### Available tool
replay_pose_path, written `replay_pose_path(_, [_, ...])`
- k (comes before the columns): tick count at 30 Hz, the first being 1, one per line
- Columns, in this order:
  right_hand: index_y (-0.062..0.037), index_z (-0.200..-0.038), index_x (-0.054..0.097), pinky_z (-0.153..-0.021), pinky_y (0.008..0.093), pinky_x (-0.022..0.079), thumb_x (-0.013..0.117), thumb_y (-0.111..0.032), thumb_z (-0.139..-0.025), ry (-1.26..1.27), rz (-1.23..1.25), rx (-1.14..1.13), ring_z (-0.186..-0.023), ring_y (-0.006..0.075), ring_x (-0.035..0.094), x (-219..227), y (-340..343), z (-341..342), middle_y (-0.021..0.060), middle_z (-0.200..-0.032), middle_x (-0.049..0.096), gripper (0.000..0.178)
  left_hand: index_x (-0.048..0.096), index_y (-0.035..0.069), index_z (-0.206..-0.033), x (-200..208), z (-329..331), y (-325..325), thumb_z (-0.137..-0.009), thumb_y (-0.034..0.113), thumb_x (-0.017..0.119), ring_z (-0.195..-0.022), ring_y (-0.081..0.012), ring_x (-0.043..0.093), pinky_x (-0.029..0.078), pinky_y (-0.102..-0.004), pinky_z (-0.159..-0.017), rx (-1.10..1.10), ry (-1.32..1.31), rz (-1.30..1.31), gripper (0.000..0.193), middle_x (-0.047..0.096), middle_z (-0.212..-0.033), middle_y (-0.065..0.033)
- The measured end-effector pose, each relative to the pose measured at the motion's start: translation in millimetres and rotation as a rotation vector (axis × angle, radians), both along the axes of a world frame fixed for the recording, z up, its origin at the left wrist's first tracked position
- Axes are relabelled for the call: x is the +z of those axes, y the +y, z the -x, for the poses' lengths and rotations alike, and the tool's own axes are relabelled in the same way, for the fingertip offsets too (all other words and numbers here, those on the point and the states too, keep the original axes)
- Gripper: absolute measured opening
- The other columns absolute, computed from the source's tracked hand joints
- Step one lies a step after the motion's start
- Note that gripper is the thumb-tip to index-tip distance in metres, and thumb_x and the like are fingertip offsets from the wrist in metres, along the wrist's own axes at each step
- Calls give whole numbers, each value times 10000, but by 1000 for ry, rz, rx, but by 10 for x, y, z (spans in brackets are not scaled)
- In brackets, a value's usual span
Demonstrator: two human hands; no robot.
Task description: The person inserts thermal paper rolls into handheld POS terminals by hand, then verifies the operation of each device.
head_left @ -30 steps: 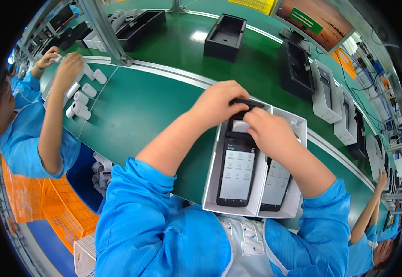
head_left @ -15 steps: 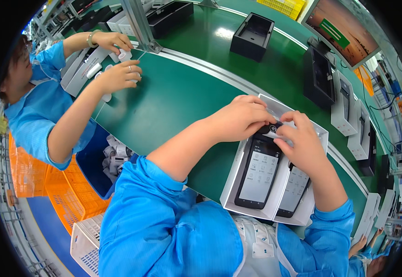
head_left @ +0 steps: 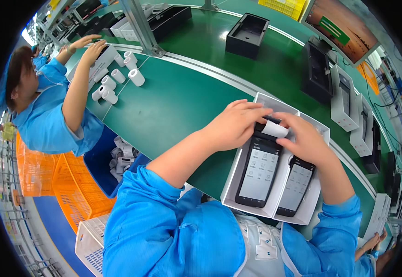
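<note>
Two handheld terminals with lit screens lie side by side in white boxes: the left terminal [head_left: 258, 173] and the right terminal [head_left: 295, 187]. At the left terminal's top end, a white paper strip [head_left: 276, 129] sticks out beside a dark printer cover [head_left: 272, 119]. My left hand [head_left: 237, 123] is closed on that end from the left, fingers over the cover. My right hand [head_left: 306, 137] is closed on it from the right, its index finger at the cover and its thumb by the strip's edge. The fingers partly hide the cover.
At left, a co-worker in blue reaches toward a white box [head_left: 100, 62] beside several paper rolls [head_left: 136, 77]. A blue bin [head_left: 100, 159] of rolls and orange crates [head_left: 74, 189] stand below. Across a metal rail are black trays [head_left: 247, 34], white boxes [head_left: 344, 99] and a monitor [head_left: 342, 27].
The paper strip now shows flat at the terminal's top, where my fingers were bunched over a dark opening. My right hand has shifted slightly. The co-worker's hands have left the rolls and moved farther away.
</note>
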State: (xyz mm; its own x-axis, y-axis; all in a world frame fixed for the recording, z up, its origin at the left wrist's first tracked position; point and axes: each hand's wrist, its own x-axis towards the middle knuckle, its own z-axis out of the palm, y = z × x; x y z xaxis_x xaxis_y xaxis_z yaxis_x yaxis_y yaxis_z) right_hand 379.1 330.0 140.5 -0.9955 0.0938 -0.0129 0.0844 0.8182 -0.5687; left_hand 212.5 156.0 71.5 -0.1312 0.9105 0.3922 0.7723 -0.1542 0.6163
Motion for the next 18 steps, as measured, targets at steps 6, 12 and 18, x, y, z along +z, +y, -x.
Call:
replay_pose_path(6, [-34, -1072, 622, -834, 416, 483, 674, -108, -822, 43, -83, 83, -971, 333, 601, -60, 15, 70, 131, -1000, 634, 266, 479, 81, -1379, -56, -26, -33, -842, -50, 451, -1350, -347, 412, 313, -459, -1101, 1, -47, -96, 553, 672, -1182, -75])
replay_pose_path(12, [-46, -1028, 596, -816, 416, 484, 654, -135, -849, 145, -81, 68, -964, 332, 604, -236, 46, -68, 128, -1001, 631, 208, 479, 61, -1379, -71, -133, -25, -840, -66, 447, -1347, -341, 416, 317, -458, -1095, 12, 31, -93, 555, 676, -1161, -81])
replay_pose_path(18, [-58, -1024, 595, -823, 418, 482, 649, -139, -855, 146, -63, 59, -970, 333, 599, -261, 67, -82, 118, -995, 629, 195, 474, 60, -1385, -105, -168, 1, -831, -85, 456, -1344, -335, 420, 317, -458, -1094, 16, 53, -115, 572, 686, -1131, -69])
